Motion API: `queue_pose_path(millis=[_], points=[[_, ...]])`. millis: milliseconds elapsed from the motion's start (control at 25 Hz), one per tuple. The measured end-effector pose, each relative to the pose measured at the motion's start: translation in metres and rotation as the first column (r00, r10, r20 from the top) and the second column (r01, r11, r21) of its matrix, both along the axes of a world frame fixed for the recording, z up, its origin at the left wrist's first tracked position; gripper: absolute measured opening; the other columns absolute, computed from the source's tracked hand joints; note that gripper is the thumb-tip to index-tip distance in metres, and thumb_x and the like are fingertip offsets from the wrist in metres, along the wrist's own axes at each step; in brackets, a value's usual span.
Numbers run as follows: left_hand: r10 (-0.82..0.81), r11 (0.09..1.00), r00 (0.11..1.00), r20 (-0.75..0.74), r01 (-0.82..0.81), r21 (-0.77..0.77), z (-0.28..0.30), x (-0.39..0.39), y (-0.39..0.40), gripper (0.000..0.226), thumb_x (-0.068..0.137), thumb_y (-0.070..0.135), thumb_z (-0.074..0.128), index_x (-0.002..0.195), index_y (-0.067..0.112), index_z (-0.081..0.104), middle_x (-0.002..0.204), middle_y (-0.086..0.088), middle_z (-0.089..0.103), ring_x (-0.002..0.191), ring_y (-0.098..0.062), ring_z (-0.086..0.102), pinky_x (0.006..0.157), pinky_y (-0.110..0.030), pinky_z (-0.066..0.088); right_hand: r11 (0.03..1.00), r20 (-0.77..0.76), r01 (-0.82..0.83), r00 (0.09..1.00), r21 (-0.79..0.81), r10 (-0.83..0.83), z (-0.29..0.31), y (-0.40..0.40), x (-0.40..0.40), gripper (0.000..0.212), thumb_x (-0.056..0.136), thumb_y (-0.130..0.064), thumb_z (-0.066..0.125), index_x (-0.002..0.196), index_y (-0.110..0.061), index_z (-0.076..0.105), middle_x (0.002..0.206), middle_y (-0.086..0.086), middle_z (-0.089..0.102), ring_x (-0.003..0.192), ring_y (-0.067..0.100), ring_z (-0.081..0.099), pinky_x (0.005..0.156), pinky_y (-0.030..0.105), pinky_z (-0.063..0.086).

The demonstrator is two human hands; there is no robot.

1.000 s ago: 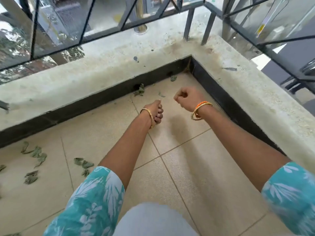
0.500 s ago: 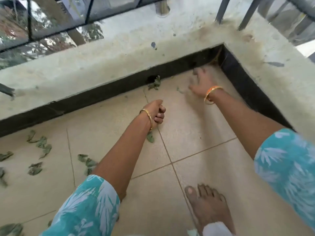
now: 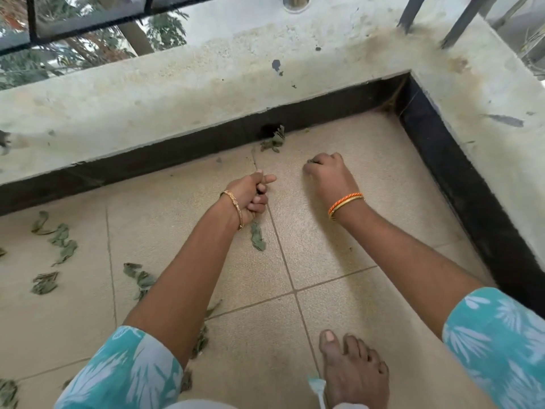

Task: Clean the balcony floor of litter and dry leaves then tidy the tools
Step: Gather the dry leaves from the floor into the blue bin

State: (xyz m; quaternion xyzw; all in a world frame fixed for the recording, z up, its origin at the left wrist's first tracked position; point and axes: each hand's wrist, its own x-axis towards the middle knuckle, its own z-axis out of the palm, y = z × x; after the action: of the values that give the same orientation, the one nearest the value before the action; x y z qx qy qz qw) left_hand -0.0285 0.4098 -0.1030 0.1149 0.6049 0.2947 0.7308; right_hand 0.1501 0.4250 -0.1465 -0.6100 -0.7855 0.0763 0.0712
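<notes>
Head view: both forearms reach down toward the corner of the beige tiled balcony floor [image 3: 339, 246], and their turquoise leaf-print sleeves [image 3: 124, 370] are cut off by the lower edge. A bare foot [image 3: 354, 370] is also cropped at the bottom. Some dry green leaves [image 3: 54, 237] lie partly hidden under the left forearm, and others run off the left edge.

The left hand [image 3: 250, 196], with a thin gold bangle [image 3: 233, 208] at the wrist, is curled into a fist with the thumb on top; whether anything sits inside it cannot be made out. One curled dry leaf [image 3: 258, 240] lies on the floor just below that fist.

The right hand [image 3: 327, 175], wearing orange and gold bangles [image 3: 345, 203], has its fingers bent down to the tile, pinching a small green leaf scrap [image 3: 311, 162] that is mostly covered by the fingertips.

A small leaf clump [image 3: 272, 143] sits against the black skirting strip [image 3: 177, 160] beside a dark hole, below the pale concrete ledge [image 3: 177, 93]. The dark metal railing [image 3: 88, 22] is cut off at the top.
</notes>
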Motion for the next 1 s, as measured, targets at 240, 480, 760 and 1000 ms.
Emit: queue_pose_path(millis=[240,480,760,1000], points=[[-0.078,0.997,0.994,-0.082,0.080,0.019,0.004,0.008,-0.007,0.031,0.104,0.023,0.036,0.092,0.004,0.056,0.086,-0.011,0.069,0.034,-0.005,0.049,0.024,-0.013,0.021,0.986,-0.289,0.159,0.943,-0.048,-0.166,0.027,0.009,-0.006,0.020,0.087,-0.005,0.056,0.099,-0.007,0.072,0.095,0.012,0.068,0.089,0.021,0.061,0.075,0.022,0.048],[-0.076,0.995,0.983,-0.165,0.085,0.046,0.006,0.013,-0.011,0.032,0.102,0.032,0.038,0.088,0.007,0.052,0.054,-0.003,0.057,0.032,-0.007,0.044,0.025,-0.011,0.020,0.957,-0.598,0.025,0.776,-0.290,-0.202,0.063,-0.027,-0.045,0.012,0.078,-0.012,0.072,0.085,-0.014,0.062,0.073,0.000,0.067,0.068,0.003,0.059,0.061,0.010,0.046],[-0.014,0.999,0.995,-0.097,0.011,-0.030,0.000,-0.023,-0.006,0.029,0.100,0.022,0.035,0.072,0.015,0.037,0.046,0.004,0.043,0.027,-0.004,0.027,0.025,-0.010,0.015,0.874,-0.507,0.379,0.713,-0.303,-0.485,0.045,0.026,-0.043,0.077,0.071,-0.057,0.070,0.128,-0.009,0.052,0.133,0.011,0.047,0.125,0.025,0.041,0.104,0.040,0.039],[0.050,0.999,0.995,-0.091,-0.051,-0.012,-0.003,-0.044,-0.007,0.026,0.099,0.021,0.035,0.073,0.015,0.038,0.055,0.003,0.044,0.028,-0.004,0.027,0.026,-0.010,0.015,0.776,-0.188,0.594,0.754,-0.211,-0.629,0.019,0.046,-0.096,0.083,0.071,-0.064,0.065,0.129,-0.010,0.044,0.141,0.011,0.040,0.128,0.030,0.033,0.099,0.042,0.031]])
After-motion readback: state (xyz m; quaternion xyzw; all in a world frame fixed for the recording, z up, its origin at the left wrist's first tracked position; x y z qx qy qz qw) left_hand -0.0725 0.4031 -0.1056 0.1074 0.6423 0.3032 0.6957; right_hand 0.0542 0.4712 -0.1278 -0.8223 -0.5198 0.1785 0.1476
